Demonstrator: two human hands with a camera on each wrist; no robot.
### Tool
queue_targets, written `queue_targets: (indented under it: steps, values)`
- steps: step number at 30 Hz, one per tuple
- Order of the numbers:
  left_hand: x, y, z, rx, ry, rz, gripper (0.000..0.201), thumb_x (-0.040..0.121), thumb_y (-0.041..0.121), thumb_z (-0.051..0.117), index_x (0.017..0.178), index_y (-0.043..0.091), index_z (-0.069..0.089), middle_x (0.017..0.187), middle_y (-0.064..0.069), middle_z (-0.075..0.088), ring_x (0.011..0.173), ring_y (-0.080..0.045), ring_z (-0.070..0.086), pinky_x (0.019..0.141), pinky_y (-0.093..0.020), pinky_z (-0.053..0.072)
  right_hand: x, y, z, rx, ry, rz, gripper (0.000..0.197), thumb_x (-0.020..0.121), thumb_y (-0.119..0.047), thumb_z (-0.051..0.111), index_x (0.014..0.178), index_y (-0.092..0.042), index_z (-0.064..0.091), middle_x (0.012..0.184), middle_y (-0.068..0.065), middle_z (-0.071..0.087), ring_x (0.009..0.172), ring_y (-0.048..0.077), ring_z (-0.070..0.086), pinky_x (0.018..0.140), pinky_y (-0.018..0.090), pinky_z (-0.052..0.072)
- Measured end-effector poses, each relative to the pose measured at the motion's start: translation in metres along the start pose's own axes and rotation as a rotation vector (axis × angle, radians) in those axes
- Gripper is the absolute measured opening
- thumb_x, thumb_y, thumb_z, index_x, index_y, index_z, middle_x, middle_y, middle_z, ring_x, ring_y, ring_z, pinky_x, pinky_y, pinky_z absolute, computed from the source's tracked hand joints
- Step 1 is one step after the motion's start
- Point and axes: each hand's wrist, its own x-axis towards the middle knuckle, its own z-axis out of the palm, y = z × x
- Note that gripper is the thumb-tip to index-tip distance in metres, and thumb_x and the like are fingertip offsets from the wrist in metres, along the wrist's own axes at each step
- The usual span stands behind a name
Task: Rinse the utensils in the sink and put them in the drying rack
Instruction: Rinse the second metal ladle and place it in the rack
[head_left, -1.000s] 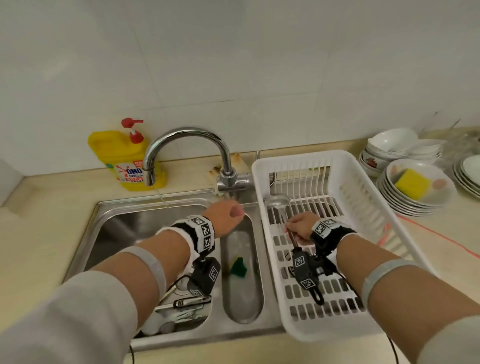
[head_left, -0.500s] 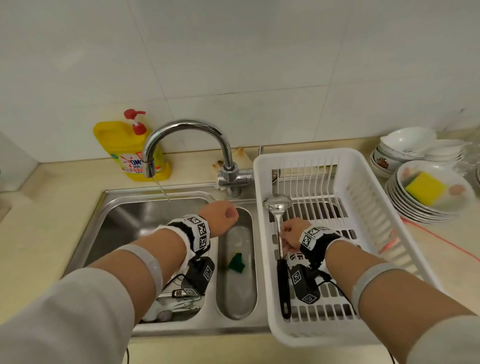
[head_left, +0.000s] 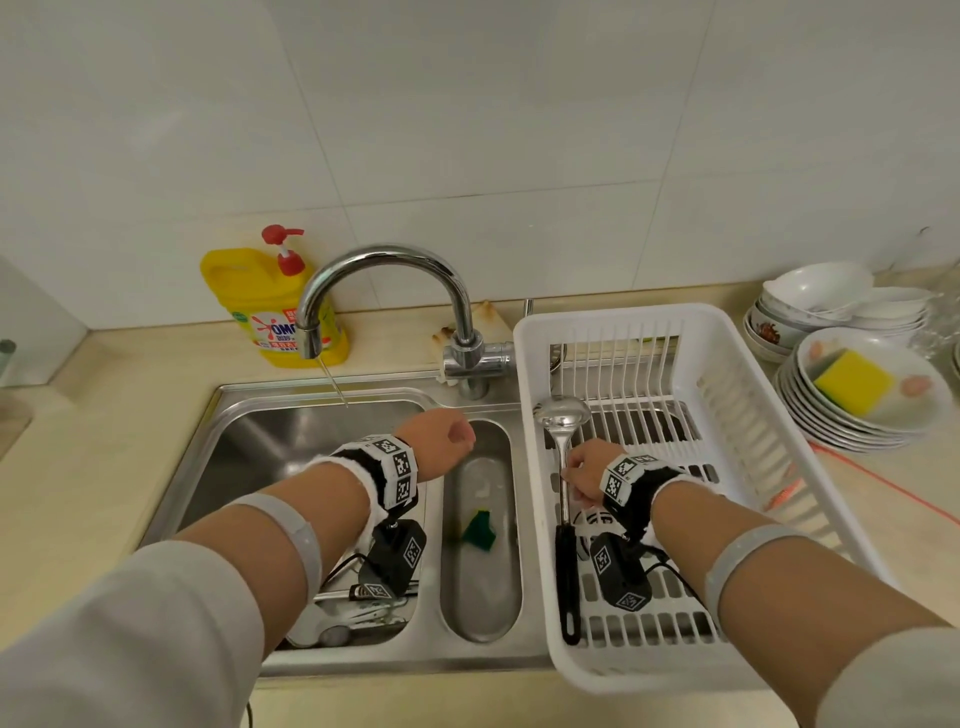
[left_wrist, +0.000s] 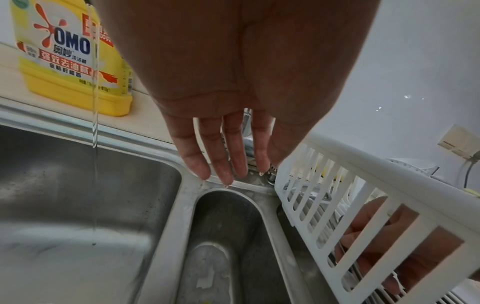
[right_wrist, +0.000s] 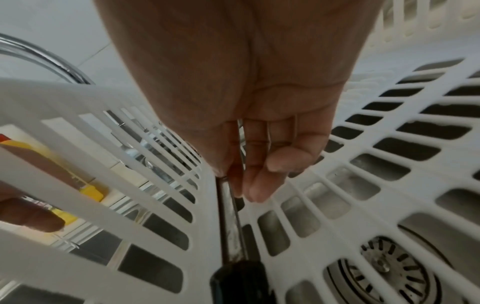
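Note:
A steel ladle with a black handle lies lengthwise along the left side of the white drying rack, bowl toward the wall. My right hand is low inside the rack; thumb and fingers pinch the ladle's metal shaft. My left hand hovers over the divider between the sink's basins, its wet fingers straight and holding nothing. More utensils lie at the near end of the large sink basin, partly hidden by my left arm.
The faucet runs a thin stream into the large basin. A green scrub pad sits in the narrow middle basin. A yellow soap bottle stands behind the sink. Stacked plates with a yellow sponge and bowls are right of the rack.
The right hand has lowered the ladle until it lies flat on the rack floor, and still holds its shaft. The left hand has stayed over the sink.

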Motion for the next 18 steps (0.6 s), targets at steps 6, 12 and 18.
queue_targets:
  steps: [6, 12, 18]
  values:
    - [-0.010, -0.011, -0.014, -0.013, 0.056, -0.013, 0.014, 0.096, 0.026, 0.056, 0.105, 0.021, 0.065, 0.108, 0.001, 0.066, 0.100, -0.016, 0.061, 0.085, -0.026, 0.044, -0.014, -0.032, -0.045, -0.254, 0.305, 0.036, 0.023, 0.098, -0.031, 0.051, 0.094, -0.013, 0.063, 0.075, 0.002, 0.066, 0.060, 0.015, 0.063, 0.051, 0.025, 0.049]
    - [-0.031, -0.037, -0.021, 0.045, 0.091, -0.072, 0.018, 0.095, 0.026, 0.057, 0.105, 0.016, 0.068, 0.106, -0.003, 0.070, 0.099, -0.021, 0.064, 0.094, -0.039, 0.052, -0.048, -0.129, -0.067, -0.279, 0.453, -0.438, 0.033, 0.098, -0.034, 0.043, 0.070, -0.022, 0.054, 0.069, -0.001, 0.059, 0.064, 0.017, 0.056, 0.058, 0.028, 0.043]
    - [-0.074, -0.108, -0.045, 0.068, 0.110, -0.202, 0.019, 0.095, 0.026, 0.053, 0.107, 0.021, 0.068, 0.109, -0.001, 0.070, 0.101, -0.022, 0.065, 0.094, -0.036, 0.052, -0.039, -0.204, 0.019, -0.520, 0.057, -0.656, 0.019, 0.096, -0.029, 0.050, 0.096, -0.023, 0.068, 0.097, -0.002, 0.070, 0.089, 0.020, 0.064, 0.084, 0.038, 0.055]
